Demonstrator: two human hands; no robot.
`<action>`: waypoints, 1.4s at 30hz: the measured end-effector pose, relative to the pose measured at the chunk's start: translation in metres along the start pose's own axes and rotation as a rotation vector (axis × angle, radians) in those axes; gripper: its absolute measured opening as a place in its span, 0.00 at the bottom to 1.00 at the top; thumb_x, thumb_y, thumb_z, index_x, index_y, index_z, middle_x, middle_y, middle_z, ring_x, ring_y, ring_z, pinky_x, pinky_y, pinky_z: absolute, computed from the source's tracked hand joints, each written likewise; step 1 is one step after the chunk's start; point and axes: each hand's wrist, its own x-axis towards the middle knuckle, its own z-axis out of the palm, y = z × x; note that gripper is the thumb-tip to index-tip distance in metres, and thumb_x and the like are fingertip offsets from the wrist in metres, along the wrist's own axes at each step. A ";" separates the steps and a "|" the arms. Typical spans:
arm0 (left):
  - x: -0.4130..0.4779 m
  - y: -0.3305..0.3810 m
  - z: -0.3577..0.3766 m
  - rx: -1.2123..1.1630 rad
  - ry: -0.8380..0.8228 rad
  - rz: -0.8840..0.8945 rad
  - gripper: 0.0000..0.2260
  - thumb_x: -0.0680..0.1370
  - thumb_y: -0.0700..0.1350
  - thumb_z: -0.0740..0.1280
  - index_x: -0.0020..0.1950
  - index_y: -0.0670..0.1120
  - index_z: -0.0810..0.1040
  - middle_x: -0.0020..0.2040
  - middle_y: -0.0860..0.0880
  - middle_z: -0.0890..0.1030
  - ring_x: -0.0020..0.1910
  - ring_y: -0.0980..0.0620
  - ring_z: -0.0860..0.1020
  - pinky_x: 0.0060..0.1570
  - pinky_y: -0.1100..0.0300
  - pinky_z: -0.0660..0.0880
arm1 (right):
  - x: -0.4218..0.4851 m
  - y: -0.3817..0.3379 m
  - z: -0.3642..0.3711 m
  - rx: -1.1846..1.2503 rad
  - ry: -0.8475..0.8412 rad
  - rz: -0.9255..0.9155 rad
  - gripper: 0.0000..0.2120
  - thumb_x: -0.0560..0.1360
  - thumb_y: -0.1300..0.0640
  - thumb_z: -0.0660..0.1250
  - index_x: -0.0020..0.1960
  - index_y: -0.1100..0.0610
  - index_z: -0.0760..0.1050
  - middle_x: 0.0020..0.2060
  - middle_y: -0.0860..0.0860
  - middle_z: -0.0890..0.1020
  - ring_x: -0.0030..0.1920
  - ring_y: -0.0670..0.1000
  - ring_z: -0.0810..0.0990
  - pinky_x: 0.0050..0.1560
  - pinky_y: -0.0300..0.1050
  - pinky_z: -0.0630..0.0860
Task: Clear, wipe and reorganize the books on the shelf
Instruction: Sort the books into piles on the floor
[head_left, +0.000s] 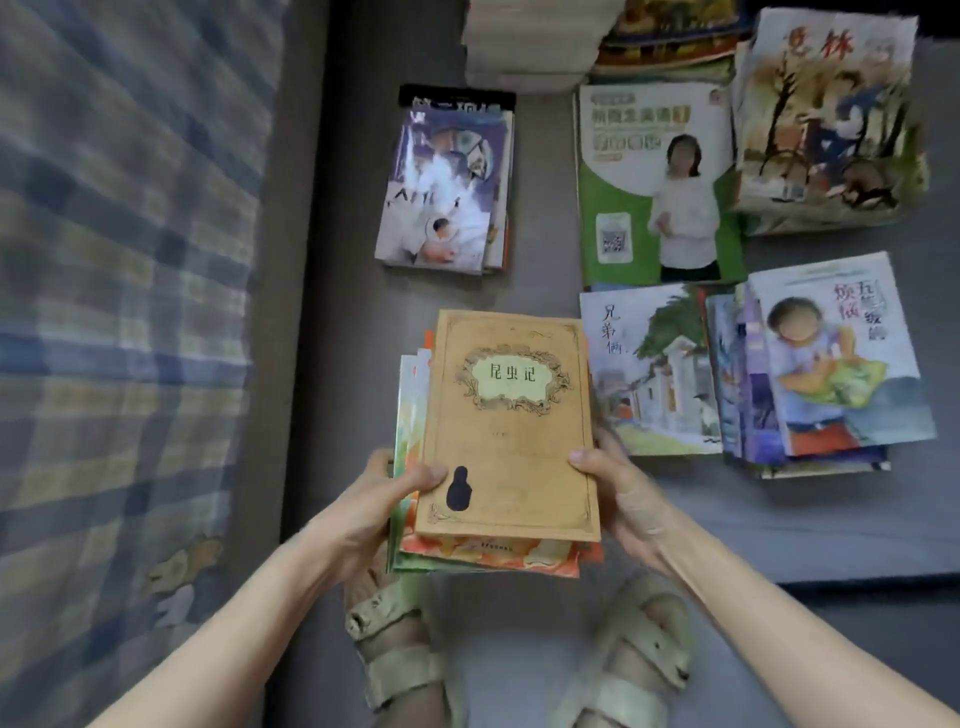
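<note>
Above a grey floor (545, 291), both hands, left (387, 493) and right (621, 488), grip a stack of books (506, 431) by its sides.

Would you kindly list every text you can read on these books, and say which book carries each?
"昆虫记": tan book.
"兄弟俩": watercolour house book.
"烦恼": child-cover book; the rest of its title is unclear.
Green book and purple book: titles too blurred to read.

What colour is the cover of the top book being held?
The top book is yellowish tan with an ornate brown border; the head view shows it.
</note>
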 end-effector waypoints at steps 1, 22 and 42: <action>0.015 -0.006 -0.004 0.001 0.006 0.004 0.42 0.51 0.54 0.77 0.61 0.44 0.67 0.55 0.42 0.81 0.50 0.47 0.82 0.51 0.51 0.77 | 0.015 0.007 -0.002 -0.009 0.000 -0.004 0.48 0.51 0.49 0.76 0.69 0.53 0.67 0.56 0.52 0.83 0.54 0.51 0.82 0.46 0.44 0.78; 0.119 0.046 0.006 1.033 0.156 0.247 0.12 0.67 0.63 0.73 0.41 0.60 0.73 0.40 0.58 0.81 0.42 0.50 0.83 0.41 0.56 0.82 | 0.117 -0.058 0.024 -1.542 0.051 -0.258 0.22 0.73 0.37 0.63 0.57 0.52 0.79 0.49 0.53 0.84 0.49 0.54 0.82 0.50 0.46 0.78; 0.109 0.026 0.017 0.660 0.159 0.449 0.24 0.62 0.60 0.78 0.54 0.55 0.78 0.46 0.59 0.84 0.45 0.60 0.82 0.48 0.59 0.80 | 0.088 0.003 0.007 -0.869 0.175 -0.213 0.20 0.63 0.52 0.76 0.55 0.53 0.80 0.48 0.46 0.84 0.50 0.47 0.82 0.55 0.46 0.79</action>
